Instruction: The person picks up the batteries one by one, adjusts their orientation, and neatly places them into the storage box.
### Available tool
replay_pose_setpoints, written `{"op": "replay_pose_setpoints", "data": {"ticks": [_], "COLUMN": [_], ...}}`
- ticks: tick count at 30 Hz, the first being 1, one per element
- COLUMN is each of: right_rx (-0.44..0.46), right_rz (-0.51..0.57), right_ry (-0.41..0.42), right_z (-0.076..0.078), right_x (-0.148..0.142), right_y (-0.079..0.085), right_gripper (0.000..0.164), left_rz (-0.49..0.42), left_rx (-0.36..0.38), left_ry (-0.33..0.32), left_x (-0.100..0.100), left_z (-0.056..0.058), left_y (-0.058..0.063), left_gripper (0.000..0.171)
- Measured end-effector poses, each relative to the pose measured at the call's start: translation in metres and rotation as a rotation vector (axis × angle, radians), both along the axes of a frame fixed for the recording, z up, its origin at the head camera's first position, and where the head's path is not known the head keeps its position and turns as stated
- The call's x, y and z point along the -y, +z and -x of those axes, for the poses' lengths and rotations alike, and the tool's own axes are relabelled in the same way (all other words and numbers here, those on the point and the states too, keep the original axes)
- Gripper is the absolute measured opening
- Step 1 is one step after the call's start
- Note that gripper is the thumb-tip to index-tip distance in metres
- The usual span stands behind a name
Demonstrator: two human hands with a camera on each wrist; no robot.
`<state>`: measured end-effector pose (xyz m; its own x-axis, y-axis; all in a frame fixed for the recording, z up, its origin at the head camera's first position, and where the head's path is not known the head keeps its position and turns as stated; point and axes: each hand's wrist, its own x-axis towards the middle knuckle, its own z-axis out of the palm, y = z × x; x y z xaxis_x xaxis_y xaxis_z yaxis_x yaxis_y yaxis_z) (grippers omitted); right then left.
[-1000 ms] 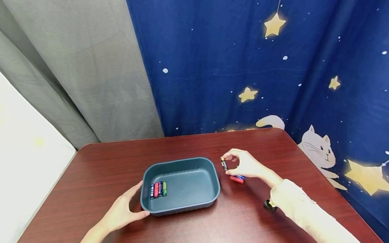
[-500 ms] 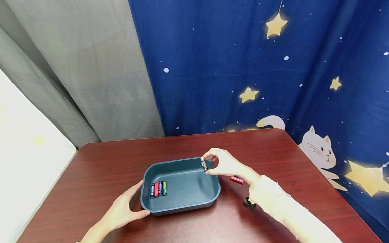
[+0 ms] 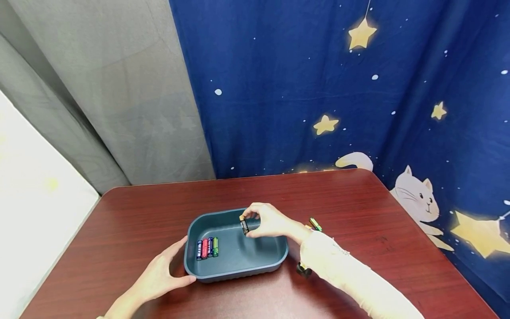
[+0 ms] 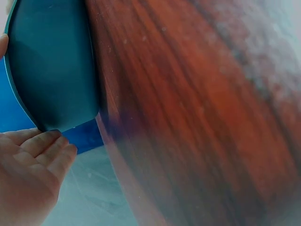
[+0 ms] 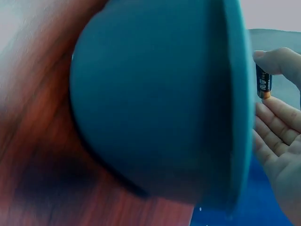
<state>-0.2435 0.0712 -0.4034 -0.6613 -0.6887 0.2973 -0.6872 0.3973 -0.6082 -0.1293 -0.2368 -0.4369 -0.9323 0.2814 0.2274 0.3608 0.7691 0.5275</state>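
A black battery [image 3: 244, 225] with a copper-coloured end is pinched upright, slightly tilted, between thumb and fingertips of my right hand [image 3: 268, 220], over the inside of a dark teal plastic bin [image 3: 247, 259]. The right wrist view shows the same battery [image 5: 264, 84] held by its two ends beyond the bin wall [image 5: 155, 94]. Against the bin's left end rests my left hand [image 3: 157, 274], thumb at the front corner and extended fingers along the side. Several batteries lie side by side at the bin's left, among them a red one [image 3: 205, 248] and a green one [image 3: 215, 247].
On the reddish-brown table [image 3: 159, 208], right of the bin, lies a green battery [image 3: 315, 224]; the right forearm and its pale sleeve [image 3: 342, 270] hide what is beside it. Behind the table hang a grey curtain [image 3: 119, 88] and a blue star-patterned curtain [image 3: 279, 88].
My right hand has carried the black battery leftward from beside the bin to over its inside. The left hand and the bin have stayed in place.
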Motion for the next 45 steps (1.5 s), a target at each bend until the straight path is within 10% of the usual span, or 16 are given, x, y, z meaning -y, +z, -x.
{"op": "replay_pose_setpoints", "data": {"ticks": [45], "right_rx": [-0.205], "right_rz": [-0.567], "right_ry": [-0.128], "right_z": [-0.024], "right_x": [0.088], "right_y": [-0.027], "right_gripper": [0.04], "left_rz": [-0.008], "left_rx": [0.03], "left_ry": [-0.002], "left_x": [0.0], "left_z": [0.0], "left_y": [0.0], "left_gripper": [0.092]}}
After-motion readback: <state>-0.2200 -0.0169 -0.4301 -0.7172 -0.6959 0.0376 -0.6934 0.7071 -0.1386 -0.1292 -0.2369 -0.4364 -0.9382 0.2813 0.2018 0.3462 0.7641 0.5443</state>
